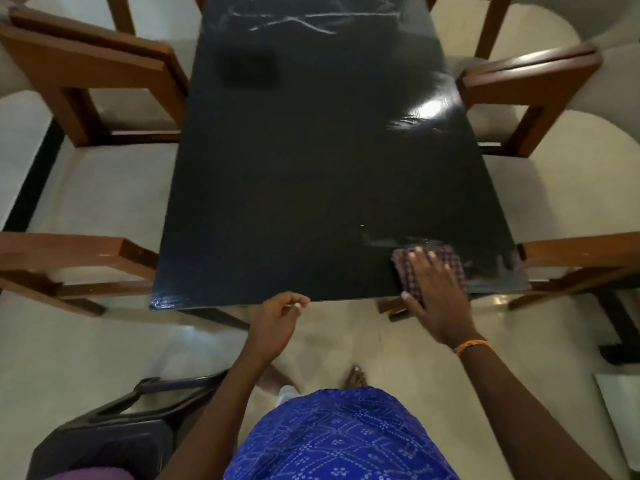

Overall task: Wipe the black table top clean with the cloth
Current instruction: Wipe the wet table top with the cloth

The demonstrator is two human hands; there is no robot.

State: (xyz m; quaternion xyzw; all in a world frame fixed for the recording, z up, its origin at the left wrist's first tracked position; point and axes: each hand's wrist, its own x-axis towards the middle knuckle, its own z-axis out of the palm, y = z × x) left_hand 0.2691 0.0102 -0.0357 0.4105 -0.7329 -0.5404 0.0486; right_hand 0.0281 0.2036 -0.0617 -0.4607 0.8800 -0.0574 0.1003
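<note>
Our right hand presses flat, fingers spread, on the cloth lower right; unwiped worktop stretches left and up-frame.

The black worktop is a glossy rectangular slab with pale streaks across its far end and a faint smear near its near right corner. The checked cloth, dark red and white, lies flat at that near right corner, partly covered, overhanging the near edge slightly.
</note>
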